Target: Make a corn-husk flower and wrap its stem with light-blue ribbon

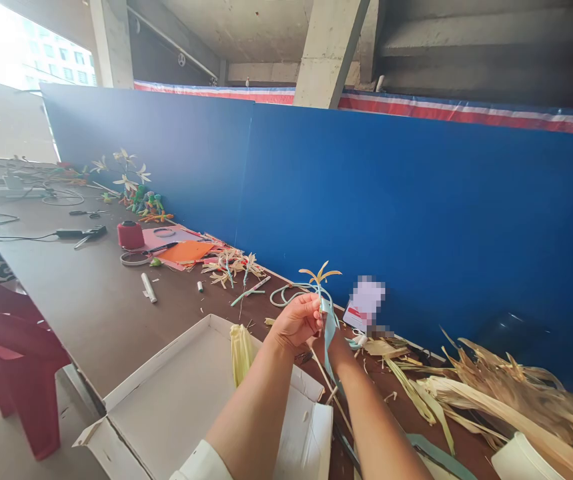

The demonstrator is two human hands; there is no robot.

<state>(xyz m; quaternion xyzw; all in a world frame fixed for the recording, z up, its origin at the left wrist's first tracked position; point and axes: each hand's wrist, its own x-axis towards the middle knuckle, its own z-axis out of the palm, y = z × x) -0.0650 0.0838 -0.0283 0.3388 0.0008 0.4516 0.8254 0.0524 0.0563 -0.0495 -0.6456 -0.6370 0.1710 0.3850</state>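
Note:
Out in front of me, my left hand (297, 321) pinches the stem of a flower with pale tan petals (320, 272), which look like dried husk. The flower stands upright above my fingers. Close against it, my right hand (322, 337) is closed at a light blue strip (330, 327) that hangs down along the wrist. Part of the right hand is hidden behind the strip and the left hand. Below the left wrist, a bundle of yellowish husk (241, 353) lies at the edge of a white cardboard box lid (156, 393).
Dried husks (511, 393) pile up at the right. A phone (363, 303) leans on the blue panel (416, 220). Further left are husk flowers (226, 267), orange paper (186, 252), a red spool (130, 235), a glue gun (83, 233) and a red chair (16, 353).

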